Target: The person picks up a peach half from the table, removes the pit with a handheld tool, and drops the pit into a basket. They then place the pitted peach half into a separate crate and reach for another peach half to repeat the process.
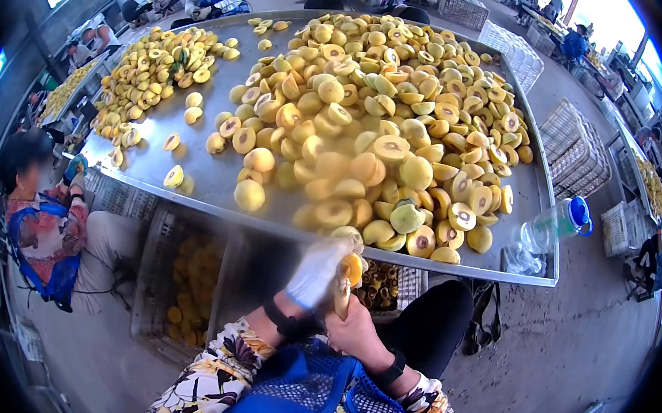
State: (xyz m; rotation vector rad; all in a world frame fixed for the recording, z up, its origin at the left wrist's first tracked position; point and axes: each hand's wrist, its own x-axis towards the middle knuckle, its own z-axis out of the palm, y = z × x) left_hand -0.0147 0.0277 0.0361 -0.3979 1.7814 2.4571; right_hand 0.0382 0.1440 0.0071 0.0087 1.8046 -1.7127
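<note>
My left hand (322, 269), in a white glove and blurred by motion, is closed around a yellow peach half (353, 269) just below the table's front edge. Bare and wrapped round the light-coloured handle of a small hand tool (342, 293), my right hand (356, 333) is directly beneath it. The tool's upper end meets the peach half; its working tip is hidden. On the metal table (204, 148) beyond my hands lies a large heap of halved yellow peaches (397, 146), many with the brown stone cavity or stone facing up.
A second peach pile (152, 71) lies at the table's left. At the right corner are a blue-lidded plastic bottle (552, 223) and a clear bag. Below stand a crate of dark stones (381, 285) and a crate of peach pieces (187, 281). A co-worker (46, 225) sits at left.
</note>
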